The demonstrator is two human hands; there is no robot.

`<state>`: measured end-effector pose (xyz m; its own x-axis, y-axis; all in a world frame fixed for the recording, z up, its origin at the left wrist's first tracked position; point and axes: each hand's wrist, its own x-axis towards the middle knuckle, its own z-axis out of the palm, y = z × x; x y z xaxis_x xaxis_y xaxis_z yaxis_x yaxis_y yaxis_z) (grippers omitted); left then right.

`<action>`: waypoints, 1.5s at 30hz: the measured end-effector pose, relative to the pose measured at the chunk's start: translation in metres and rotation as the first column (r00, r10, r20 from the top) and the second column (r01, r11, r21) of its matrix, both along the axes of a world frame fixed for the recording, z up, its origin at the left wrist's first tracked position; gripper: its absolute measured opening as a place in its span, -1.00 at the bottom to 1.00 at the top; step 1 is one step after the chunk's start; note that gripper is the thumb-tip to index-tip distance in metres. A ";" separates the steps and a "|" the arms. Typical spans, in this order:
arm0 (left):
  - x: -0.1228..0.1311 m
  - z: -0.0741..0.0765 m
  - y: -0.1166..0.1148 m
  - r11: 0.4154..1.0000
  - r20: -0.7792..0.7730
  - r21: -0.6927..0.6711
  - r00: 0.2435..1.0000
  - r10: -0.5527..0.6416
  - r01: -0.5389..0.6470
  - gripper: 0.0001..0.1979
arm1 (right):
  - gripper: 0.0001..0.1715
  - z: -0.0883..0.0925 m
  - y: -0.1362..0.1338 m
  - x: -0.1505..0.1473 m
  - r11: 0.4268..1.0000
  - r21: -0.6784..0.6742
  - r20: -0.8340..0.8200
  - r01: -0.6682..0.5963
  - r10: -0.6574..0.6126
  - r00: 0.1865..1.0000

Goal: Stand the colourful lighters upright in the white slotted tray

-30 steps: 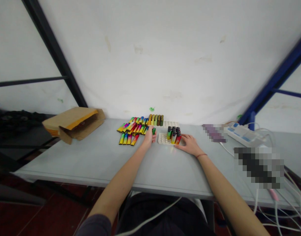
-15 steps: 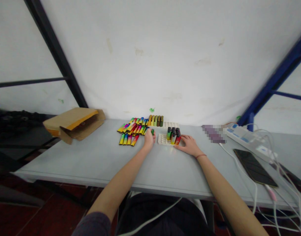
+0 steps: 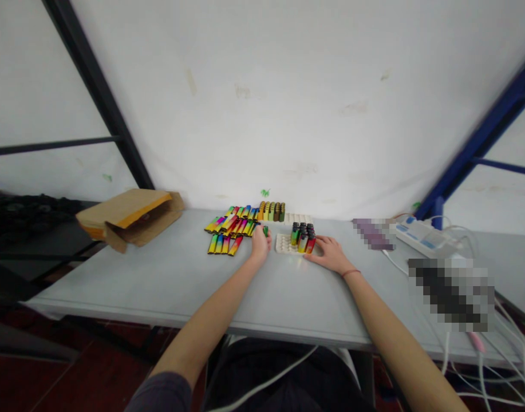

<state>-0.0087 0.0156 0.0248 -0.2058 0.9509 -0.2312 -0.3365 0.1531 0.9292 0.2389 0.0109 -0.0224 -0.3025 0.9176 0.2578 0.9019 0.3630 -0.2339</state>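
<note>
Curled fingers of my left hand close round a small tube with a green end; most of it is hidden. My right hand grips the right end of a white holed tray, thumb along its front edge and fingers behind. Several coloured tubes with black tops stand upright in the tray's right part, while holes show on its left. Left of my left hand, many shiny rainbow-coloured tubes lie in a loose pile, with several side by side in front.
Behind, a second white tray bears upright yellow, orange and green tubes against the wall. An opened cardboard box lies left. To the right are a power strip, cables and blurred-out devices.
Neither hand has visibly moved, and the tubes and trays look the same.
</note>
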 end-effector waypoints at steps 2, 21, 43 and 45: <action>0.001 -0.001 -0.001 1.000 -0.005 0.010 1.000 0.016 -0.016 -0.66 | -0.25 0.000 0.000 0.000 1.000 0.003 -0.001 -0.007 0.007 1.000; 0.008 -0.013 -0.008 0.737 -0.632 0.519 0.775 -0.010 0.432 -0.75 | -0.26 -0.001 0.000 -0.001 1.000 0.021 -0.001 -0.009 0.009 1.000; 0.012 -0.026 -0.008 0.747 -0.699 0.467 0.715 -0.016 0.474 -0.69 | -0.25 0.000 -0.001 -0.002 1.000 0.015 0.012 0.003 -0.003 1.000; 0.012 -0.029 -0.008 0.734 -0.758 0.456 0.652 0.024 0.503 -0.73 | -0.25 0.001 -0.001 -0.002 1.000 0.012 0.009 0.002 -0.003 1.000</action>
<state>0.0033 0.0077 -0.0040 0.2130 0.8499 0.4819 0.3844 -0.5263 0.7584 0.2371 0.0099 -0.0219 -0.3026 0.9153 0.2658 0.9050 0.3634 -0.2211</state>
